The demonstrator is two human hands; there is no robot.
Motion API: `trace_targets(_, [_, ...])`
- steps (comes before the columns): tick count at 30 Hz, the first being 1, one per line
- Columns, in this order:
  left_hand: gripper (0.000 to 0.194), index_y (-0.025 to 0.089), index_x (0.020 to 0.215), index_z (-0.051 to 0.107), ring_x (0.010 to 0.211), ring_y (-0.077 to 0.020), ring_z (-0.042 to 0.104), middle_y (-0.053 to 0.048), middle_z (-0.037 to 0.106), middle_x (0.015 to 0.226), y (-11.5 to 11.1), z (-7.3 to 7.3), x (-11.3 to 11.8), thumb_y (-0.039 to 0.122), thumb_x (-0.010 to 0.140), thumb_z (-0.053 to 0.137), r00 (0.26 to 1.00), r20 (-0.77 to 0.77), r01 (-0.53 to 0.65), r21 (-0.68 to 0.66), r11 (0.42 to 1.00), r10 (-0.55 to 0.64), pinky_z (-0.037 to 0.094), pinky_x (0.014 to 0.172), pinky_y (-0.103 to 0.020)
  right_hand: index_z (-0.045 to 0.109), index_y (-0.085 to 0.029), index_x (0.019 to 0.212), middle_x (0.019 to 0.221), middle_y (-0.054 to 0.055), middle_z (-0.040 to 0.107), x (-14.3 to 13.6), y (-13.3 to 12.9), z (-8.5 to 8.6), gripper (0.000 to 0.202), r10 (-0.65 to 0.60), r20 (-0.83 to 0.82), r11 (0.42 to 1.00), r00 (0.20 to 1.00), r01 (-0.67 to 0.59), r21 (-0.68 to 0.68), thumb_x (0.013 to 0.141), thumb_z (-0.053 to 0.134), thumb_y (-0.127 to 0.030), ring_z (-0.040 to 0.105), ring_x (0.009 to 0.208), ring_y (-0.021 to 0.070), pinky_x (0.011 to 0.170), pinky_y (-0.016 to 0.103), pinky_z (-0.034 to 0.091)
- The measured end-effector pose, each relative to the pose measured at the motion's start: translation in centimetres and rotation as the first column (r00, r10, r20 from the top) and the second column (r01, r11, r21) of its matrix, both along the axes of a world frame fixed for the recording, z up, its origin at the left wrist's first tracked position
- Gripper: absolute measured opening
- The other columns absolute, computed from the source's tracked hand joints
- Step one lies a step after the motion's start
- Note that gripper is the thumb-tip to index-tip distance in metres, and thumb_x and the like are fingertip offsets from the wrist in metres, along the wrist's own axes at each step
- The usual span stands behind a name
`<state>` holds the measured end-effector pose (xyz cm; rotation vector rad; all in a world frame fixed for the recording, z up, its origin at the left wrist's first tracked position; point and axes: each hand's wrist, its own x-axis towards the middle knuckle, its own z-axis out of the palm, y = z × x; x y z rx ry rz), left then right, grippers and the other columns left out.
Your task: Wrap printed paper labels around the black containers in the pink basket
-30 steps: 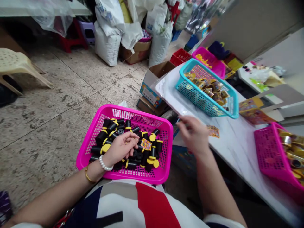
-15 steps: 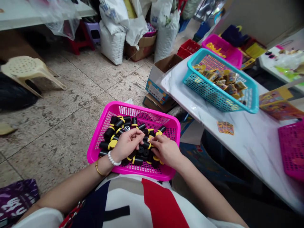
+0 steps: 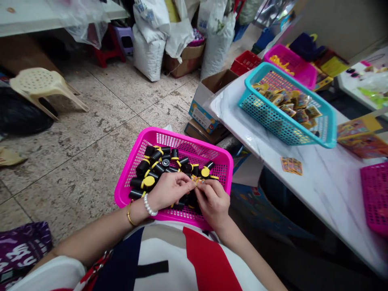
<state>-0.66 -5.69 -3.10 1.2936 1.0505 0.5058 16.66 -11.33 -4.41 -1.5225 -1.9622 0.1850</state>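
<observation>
A pink plastic basket (image 3: 226,161) sits at my lap, holding several black cylinders with yellow caps (image 3: 148,182). Above them, my left hand (image 3: 172,188) and my right hand (image 3: 214,198) meet fingertip to fingertip. Between the pinched fingers is a small yellow-orange printed piece (image 3: 197,179), like a sticker or little card; its exact kind is too small to tell. Both hands have their fingers closed on it. A pearl bracelet and a gold bangle circle my left wrist. My hands hide part of the cylinders beneath.
At right, a marbled table (image 3: 260,145) carries a turquoise basket (image 3: 332,129) of yellow printed packets and a few printed cards (image 3: 291,165). Cardboard boxes (image 3: 206,105) stand by its corner. A cream stool (image 3: 39,83) is on the floor at left; white sacks (image 3: 148,52) stand behind.
My left hand has moved right, so its fingertips now meet those of my right hand at the small printed piece. The camera view has shifted slightly.
</observation>
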Motion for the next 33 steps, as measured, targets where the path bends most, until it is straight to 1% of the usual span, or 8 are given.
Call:
trace_targets(3, [0.029,0.015,0.085,0.069,0.043,-0.0088,0.052,-0.001,0.065,0.063,0.2,0.2,-0.1,0.042,0.084,0.058,1.0,0.02,0.008,0.061,0.998,-0.009,0.035,0.041,-0.018,0.067,-0.023,0.095,0.093,0.008,0.063,-0.5,0.1,1.4,0.013,0.05,-0.095,0.998,0.994,-0.053,-0.024,0.083,0.063,-0.019,0.061,0.085,0.0208,0.075,0.034,0.052])
trace_targets(8, [0.027,0.014,0.075,0.071,0.056,-0.0107,0.053,-0.001,0.064,0.063,1.1,0.3,-0.8,0.036,0.084,0.057,1.0,-0.005,0.002,0.169,0.986,-0.001,0.037,0.051,-0.019,0.06,-0.021,0.117,0.096,0.008,0.063,0.6,1.1,3.2,0.038,-0.12,-0.404,0.943,0.907,-0.024,-0.332,0.081,0.066,-0.033,0.058,0.07,0.0166,0.061,0.03,0.05])
trace_targets(10, [0.027,0.014,0.073,0.071,0.057,-0.0108,0.052,-0.001,0.063,0.064,1.1,0.4,-0.8,0.035,0.084,0.058,1.0,-0.013,0.031,0.187,0.982,-0.029,0.037,0.051,-0.019,0.066,-0.018,0.1,0.081,0.005,0.065,0.8,1.5,3.1,0.023,-0.127,-0.457,0.883,0.88,-0.11,-0.457,0.085,0.061,-0.034,0.055,0.063,0.0143,0.056,0.026,0.047])
trace_targets(12, [0.026,0.014,0.075,0.07,0.056,-0.01,0.051,-0.001,0.063,0.065,0.9,0.4,-0.5,0.036,0.084,0.058,1.0,0.016,0.008,0.168,0.986,-0.011,0.037,0.05,-0.019,0.065,-0.017,0.075,0.064,0.001,0.059,0.5,1.7,2.6,0.024,-0.131,-0.448,0.842,0.884,-0.139,-0.521,0.087,0.058,-0.036,0.05,0.056,0.0122,0.051,0.023,0.041])
trace_targets(16, [0.023,0.015,0.086,0.063,0.045,-0.0063,0.044,0.003,0.056,0.061,0.3,0.8,-0.1,0.039,0.083,0.06,0.973,0.143,-0.183,0.003,0.983,0.18,0.034,0.043,-0.017,0.057,-0.016,0.063,0.055,-0.002,0.049,-0.5,1.6,1.6,0.036,-0.243,-0.464,0.872,0.852,-0.018,-0.489,0.09,0.053,-0.04,0.042,0.052,0.0102,0.047,0.021,0.034])
trace_targets(19, [0.026,0.016,0.078,0.058,0.04,-0.0045,0.04,0.004,0.053,0.057,-0.1,1.3,-0.1,0.041,0.084,0.06,0.943,0.189,-0.269,-0.046,0.962,0.273,0.03,0.038,-0.016,0.052,-0.017,0.058,0.053,-0.004,0.043,-0.8,1.4,1.6,0.041,-0.315,-0.501,0.891,0.806,0.069,-0.45,0.091,0.051,-0.042,0.038,0.05,0.0093,0.046,0.022,0.032])
trace_targets(27, [0.031,0.013,0.086,0.072,0.038,-0.0052,0.041,0.001,0.055,0.058,-1.2,1.4,0.0,0.041,0.084,0.059,0.966,0.144,-0.21,-0.046,0.977,0.215,0.031,0.035,-0.018,0.056,-0.017,0.064,0.058,-0.002,0.049,-0.8,0.9,1.9,0.034,-0.298,-0.44,0.935,0.847,0.165,-0.315,0.092,0.052,-0.036,0.046,0.054,0.0109,0.051,0.023,0.035])
trace_targets(33, [0.024,0.013,0.089,0.074,0.043,-0.0041,0.045,-0.002,0.06,0.073,-0.5,1.1,0.1,0.034,0.079,0.067,0.954,0.15,-0.267,0.026,0.963,0.261,0.034,0.038,-0.018,0.053,-0.019,0.063,0.061,-0.002,0.05,-1.3,0.7,1.7,0.03,-0.178,-0.432,0.968,0.884,0.079,-0.238,0.092,0.053,-0.028,0.046,0.057,0.0116,0.056,0.025,0.036])
